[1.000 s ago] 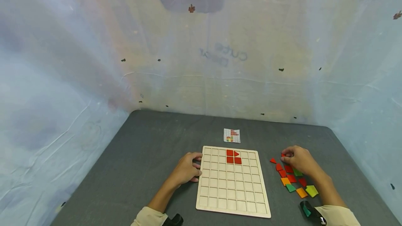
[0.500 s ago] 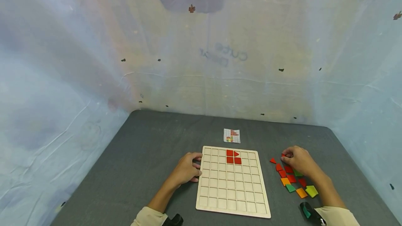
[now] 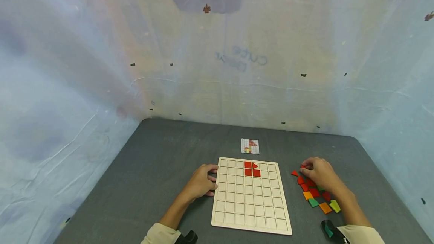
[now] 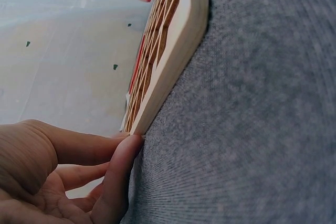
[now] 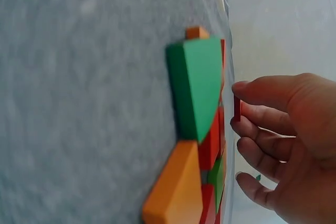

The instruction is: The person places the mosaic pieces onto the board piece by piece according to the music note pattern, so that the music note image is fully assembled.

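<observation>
A pale wooden grid board (image 3: 251, 206) lies on the dark table. Two red square tiles, another red tile at lower right and a red pointed tile (image 3: 255, 166) fill cells near its far edge. My left hand (image 3: 199, 182) is at the board's left side; in the left wrist view its thumb and finger (image 4: 79, 145) pinch the rim (image 4: 173, 45). My right hand (image 3: 320, 172) holds a small red tile (image 5: 237, 109) between thumb and fingertips, raised over the loose tiles. That tile's full shape is hidden by the fingers.
Loose tiles lie right of the board: a red triangle (image 3: 294, 173), more red ones, a green tile (image 3: 313, 202), an orange tile (image 3: 325, 208) and a yellow-green tile (image 3: 335, 206). A small printed pattern card (image 3: 250, 146) lies beyond the board. Draped fabric surrounds the table.
My right hand has shifted slightly left with the red tile between its fingers. My left hand, the board and the tiles in its cells stay where they were.
</observation>
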Tool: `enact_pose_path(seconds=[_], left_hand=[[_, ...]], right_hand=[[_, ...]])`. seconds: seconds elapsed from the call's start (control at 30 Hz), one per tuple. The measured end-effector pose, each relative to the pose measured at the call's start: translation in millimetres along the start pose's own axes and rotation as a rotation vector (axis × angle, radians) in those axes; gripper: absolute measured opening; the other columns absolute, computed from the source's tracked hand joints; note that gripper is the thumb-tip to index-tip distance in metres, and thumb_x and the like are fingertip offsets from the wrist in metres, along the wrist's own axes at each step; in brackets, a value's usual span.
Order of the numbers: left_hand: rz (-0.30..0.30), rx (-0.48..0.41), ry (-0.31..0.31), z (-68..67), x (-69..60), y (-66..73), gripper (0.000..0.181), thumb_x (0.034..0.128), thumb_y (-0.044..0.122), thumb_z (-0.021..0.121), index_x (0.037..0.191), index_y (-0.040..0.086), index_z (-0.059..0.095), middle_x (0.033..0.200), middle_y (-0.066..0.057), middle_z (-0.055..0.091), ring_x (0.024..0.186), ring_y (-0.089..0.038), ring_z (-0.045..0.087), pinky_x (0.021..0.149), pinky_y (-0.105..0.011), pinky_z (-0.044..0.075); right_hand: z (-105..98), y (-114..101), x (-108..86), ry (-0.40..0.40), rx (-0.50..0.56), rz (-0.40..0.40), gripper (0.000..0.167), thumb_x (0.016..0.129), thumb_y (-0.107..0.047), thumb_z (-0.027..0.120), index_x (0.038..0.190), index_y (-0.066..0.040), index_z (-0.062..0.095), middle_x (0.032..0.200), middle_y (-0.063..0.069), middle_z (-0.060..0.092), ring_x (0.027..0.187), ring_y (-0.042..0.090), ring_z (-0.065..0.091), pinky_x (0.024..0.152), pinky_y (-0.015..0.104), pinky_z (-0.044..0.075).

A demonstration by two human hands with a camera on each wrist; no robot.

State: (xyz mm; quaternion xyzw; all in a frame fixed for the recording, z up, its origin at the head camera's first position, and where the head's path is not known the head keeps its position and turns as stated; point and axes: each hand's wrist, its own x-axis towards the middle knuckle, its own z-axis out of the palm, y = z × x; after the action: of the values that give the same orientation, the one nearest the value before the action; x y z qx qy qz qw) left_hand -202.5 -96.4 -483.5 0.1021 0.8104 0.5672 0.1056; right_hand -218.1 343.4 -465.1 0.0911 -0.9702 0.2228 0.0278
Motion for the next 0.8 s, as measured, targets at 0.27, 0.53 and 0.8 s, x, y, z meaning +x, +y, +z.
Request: enact_pose_path(seconds=[0.27,0.53,0.8], left_hand=[[0.001,0.004,0.001,0.3,-0.1,1.0,0.065,0.0799,-0.014,0.073,0.143,-0.005,0.06,0.13,-0.019,0.057,0.1,-0.025,0.065,0.058,-0.035,0.064],[0.008,0.002,-0.003,0.2,-0.2,0.9,0.065,0.0799,-0.014,0.073,0.143,-0.006,0.059,0.13,-0.02,0.057,0.1,-0.025,0.065,0.058,-0.035,0.064],[0.001,0.0,-0.005,-0.1,-0.4,0.6,0.065,0.0804,-0.014,0.074,0.143,-0.006,0.059,0.13,-0.02,0.057,0.1,-0.026,0.064,0.058,-0.035,0.064]], right_hand=[[6.8,-15.1,-1.1,0.027,0.037,-0.047,0.022,0.095,-0.016,0.078,0.108,0.002,0.076,0.1,0.01,0.075,0.089,0.026,0.069,0.083,0.055,0.057],[11.4,-33.9,0.2,0.025,0.064,-0.054,0.019,0.095,-0.016,0.078,0.107,-0.001,0.077,0.101,0.008,0.073,0.097,0.029,0.066,0.087,0.058,0.055],[17.0,-47.7,2.6,0.024,0.07,-0.067,0.019,0.095,-0.017,0.079,0.107,-0.002,0.077,0.099,0.005,0.071,0.096,0.026,0.062,0.087,0.052,0.051]])
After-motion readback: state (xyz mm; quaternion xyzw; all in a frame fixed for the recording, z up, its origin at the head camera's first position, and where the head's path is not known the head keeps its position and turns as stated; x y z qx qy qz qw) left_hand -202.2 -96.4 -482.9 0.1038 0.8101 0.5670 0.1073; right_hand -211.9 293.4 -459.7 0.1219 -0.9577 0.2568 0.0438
